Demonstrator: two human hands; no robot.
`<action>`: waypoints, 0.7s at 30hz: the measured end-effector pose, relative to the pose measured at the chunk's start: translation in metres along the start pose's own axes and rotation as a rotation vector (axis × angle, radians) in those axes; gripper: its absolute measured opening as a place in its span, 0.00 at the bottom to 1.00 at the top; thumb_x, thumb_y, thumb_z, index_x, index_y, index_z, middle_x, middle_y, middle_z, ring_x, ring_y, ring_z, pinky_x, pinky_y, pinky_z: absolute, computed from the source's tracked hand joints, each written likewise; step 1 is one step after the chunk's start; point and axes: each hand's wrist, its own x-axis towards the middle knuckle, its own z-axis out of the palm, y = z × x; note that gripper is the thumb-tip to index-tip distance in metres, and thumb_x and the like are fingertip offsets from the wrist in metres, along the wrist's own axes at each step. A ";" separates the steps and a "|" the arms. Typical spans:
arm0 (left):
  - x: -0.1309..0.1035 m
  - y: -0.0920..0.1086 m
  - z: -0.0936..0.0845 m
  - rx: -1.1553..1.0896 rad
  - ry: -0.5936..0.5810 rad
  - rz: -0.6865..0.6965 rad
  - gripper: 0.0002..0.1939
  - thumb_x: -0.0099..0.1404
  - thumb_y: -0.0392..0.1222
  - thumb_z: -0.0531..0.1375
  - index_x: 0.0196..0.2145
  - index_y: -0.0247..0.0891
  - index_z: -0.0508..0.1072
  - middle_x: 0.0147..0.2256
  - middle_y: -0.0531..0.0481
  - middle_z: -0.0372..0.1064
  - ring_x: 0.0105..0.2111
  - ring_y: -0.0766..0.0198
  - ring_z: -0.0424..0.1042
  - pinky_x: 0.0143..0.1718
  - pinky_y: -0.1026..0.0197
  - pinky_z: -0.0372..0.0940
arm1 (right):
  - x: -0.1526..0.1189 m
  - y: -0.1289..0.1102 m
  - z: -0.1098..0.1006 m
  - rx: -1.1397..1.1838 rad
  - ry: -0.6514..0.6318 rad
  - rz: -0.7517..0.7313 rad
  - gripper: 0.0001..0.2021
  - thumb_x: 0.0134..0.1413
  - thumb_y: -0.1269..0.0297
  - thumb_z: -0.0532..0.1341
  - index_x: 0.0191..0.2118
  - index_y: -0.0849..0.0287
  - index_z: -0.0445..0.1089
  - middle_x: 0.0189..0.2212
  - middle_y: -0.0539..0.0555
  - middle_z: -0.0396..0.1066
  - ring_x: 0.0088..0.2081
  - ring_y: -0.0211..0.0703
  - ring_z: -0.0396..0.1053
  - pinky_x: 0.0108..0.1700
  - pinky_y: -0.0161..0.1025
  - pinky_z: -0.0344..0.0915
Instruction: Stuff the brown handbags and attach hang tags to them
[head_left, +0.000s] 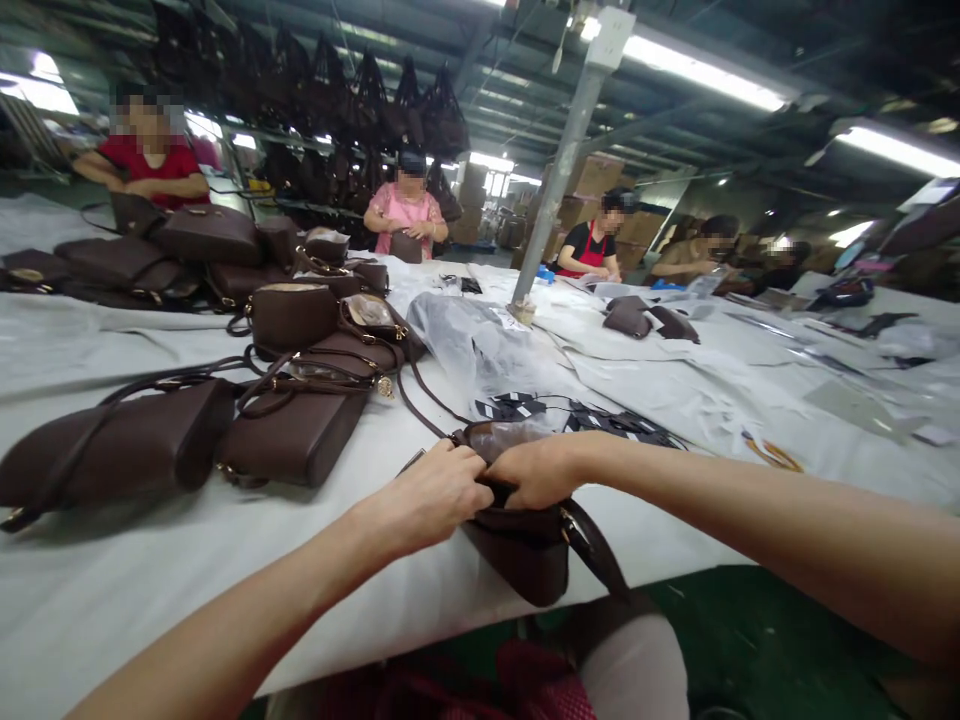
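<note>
A dark brown handbag (521, 560) lies at the table's near edge, its mouth open toward me and its strap hanging over the front. My left hand (446, 490) is closed on the left rim of the bag's opening, fingers curled over it. My right hand (540, 470) reaches into the mouth; its fingertips are hidden inside, so what they hold, if anything, does not show. Clear plastic film (506, 437) shows at the bag's far side. Behind it lie several black tags (600, 420) with white marks.
More brown handbags (292, 430) are heaped to the left on the white-covered table (405, 620). A crumpled plastic sheet (480, 345) lies beside a grey pole (559, 170) rising from the table. Scissors with orange handles (772, 452) lie to the right. Several co-workers sit or stand across the table.
</note>
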 end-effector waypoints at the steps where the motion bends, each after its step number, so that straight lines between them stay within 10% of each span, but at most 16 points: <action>1: 0.000 0.000 0.003 0.007 -0.002 0.011 0.07 0.63 0.31 0.58 0.30 0.39 0.73 0.31 0.48 0.69 0.38 0.58 0.65 0.37 0.56 0.56 | -0.008 -0.004 0.003 -0.075 0.030 0.004 0.11 0.53 0.69 0.59 0.40 0.65 0.76 0.35 0.59 0.77 0.35 0.46 0.73 0.31 0.35 0.63; 15: 0.058 0.013 -0.026 0.056 -0.394 -0.052 0.07 0.58 0.41 0.61 0.33 0.35 0.75 0.26 0.45 0.74 0.25 0.58 0.70 0.27 0.61 0.59 | -0.029 0.045 0.036 -0.068 0.229 -0.130 0.17 0.38 0.84 0.58 0.31 0.57 0.77 0.23 0.47 0.72 0.29 0.37 0.69 0.28 0.32 0.56; 18: 0.073 0.006 -0.035 -0.178 -0.553 -0.078 0.11 0.55 0.47 0.63 0.32 0.37 0.76 0.25 0.49 0.72 0.24 0.59 0.68 0.25 0.63 0.58 | -0.044 0.047 0.028 0.129 0.243 -0.170 0.24 0.38 0.85 0.56 0.40 0.57 0.77 0.30 0.47 0.75 0.31 0.36 0.70 0.29 0.29 0.58; 21: 0.078 -0.003 -0.040 -0.494 -0.436 -0.083 0.12 0.63 0.47 0.56 0.35 0.38 0.75 0.30 0.52 0.72 0.29 0.63 0.70 0.29 0.66 0.60 | -0.064 0.041 0.024 0.055 0.281 -0.072 0.28 0.39 0.86 0.56 0.46 0.56 0.74 0.36 0.51 0.76 0.36 0.40 0.72 0.29 0.30 0.60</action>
